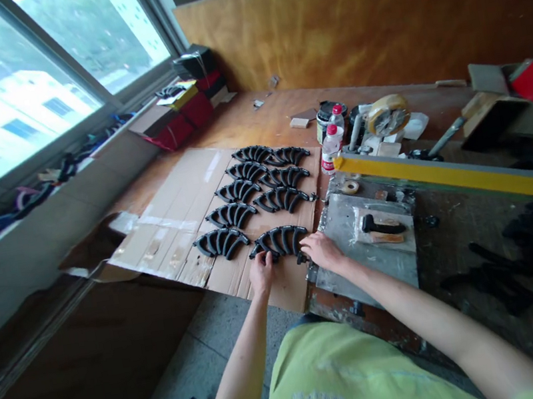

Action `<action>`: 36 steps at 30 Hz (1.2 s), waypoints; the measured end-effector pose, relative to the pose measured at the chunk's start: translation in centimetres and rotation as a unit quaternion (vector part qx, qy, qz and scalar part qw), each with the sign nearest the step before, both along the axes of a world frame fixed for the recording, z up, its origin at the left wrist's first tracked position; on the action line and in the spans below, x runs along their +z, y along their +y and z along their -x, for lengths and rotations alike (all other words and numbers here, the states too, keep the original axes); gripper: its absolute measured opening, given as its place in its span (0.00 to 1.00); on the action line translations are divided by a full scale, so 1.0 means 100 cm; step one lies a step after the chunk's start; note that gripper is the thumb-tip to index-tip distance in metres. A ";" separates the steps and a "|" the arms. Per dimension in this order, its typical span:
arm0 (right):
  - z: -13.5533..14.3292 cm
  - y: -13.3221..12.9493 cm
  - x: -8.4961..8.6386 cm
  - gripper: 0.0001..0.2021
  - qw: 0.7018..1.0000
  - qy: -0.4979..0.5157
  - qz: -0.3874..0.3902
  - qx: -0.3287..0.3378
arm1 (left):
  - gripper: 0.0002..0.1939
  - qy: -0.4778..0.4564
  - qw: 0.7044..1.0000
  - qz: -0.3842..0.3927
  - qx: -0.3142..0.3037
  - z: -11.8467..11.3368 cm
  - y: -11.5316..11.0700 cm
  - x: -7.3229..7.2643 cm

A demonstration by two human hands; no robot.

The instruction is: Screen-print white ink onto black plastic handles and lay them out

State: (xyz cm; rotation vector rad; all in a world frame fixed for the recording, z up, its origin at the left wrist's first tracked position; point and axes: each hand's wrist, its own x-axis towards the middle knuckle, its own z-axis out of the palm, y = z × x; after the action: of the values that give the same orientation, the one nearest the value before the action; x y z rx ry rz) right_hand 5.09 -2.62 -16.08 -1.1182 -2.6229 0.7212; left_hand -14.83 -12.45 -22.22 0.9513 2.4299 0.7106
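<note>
Black curved handle-like pieces lie side by side in fanned rows on a flattened cardboard sheet (164, 189). My left hand (262, 273) pinches the left end of the nearest right-hand row of black curved pieces (280, 241). At the right end of that same row, the fingers of my right hand (322, 250) are closed on the end piece. Another row of black curved pieces (223, 243) sits just left of it, apart from my hands. One single black curved piece (382, 226) rests on a pad on the grey metal plate (358, 266), to the right of my right hand.
Two red-capped bottles (331, 145) and a can (325, 124) stand behind the plate. A tape roll (387, 115) is beside them. A yellow-edged bar (444, 171) crosses the bench. Loose black parts (500, 270) are heaped at right. Boxes (183, 118) sit by the window.
</note>
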 end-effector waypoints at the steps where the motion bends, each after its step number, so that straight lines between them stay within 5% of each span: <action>1: 0.017 0.001 -0.007 0.12 0.999 -0.028 0.026 -0.004 | 0.19 -0.002 1.000 0.004 -0.003 0.002 0.003 0.000; 7: 0.062 0.014 -0.034 0.17 0.992 -0.085 0.076 -0.062 | 0.16 0.003 1.000 0.003 -0.023 0.013 0.026 0.001; 14: 0.073 0.029 -0.033 0.23 0.988 -0.012 0.127 -0.087 | 0.20 0.004 0.998 -0.003 -0.056 0.033 0.068 0.009; 18: 0.042 0.023 -0.014 0.22 0.990 0.051 0.127 -0.027 | 0.24 -0.004 0.997 0.011 -0.076 0.035 0.064 0.014; 21: -0.020 0.021 0.005 0.17 0.996 0.082 0.000 -0.036 | 0.25 -0.023 0.997 -0.001 -0.071 0.027 0.059 0.025; 25: -0.116 0.028 0.014 0.22 0.984 0.027 -0.133 -0.112 | 0.26 -0.166 0.974 -0.135 -0.075 -0.012 0.080 0.070; 28: -0.156 0.025 0.009 0.26 0.988 -0.014 -0.138 -0.075 | 0.27 -0.317 0.903 -0.260 -0.130 -0.064 0.109 0.131; 32: -0.180 0.002 0.016 0.19 0.993 0.036 -0.112 0.005 | 0.27 -0.456 0.800 -0.324 -0.218 -0.132 0.129 0.205; 34: -0.203 -0.005 0.028 0.15 0.992 0.079 -0.095 -0.028 | 0.28 -0.476 0.783 -0.329 -0.227 -0.148 0.126 0.223; 36: -0.239 -0.002 0.042 0.11 0.980 0.112 -0.090 -0.141 | 0.30 -0.472 0.789 -0.331 -0.211 -0.151 0.114 0.224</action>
State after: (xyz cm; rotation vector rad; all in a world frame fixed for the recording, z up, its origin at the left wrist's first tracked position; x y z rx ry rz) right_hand 28.94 -2.85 -11.93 -1.2400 -2.2332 0.5074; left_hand 0.27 -1.08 0.17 0.9729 1.0336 1.4566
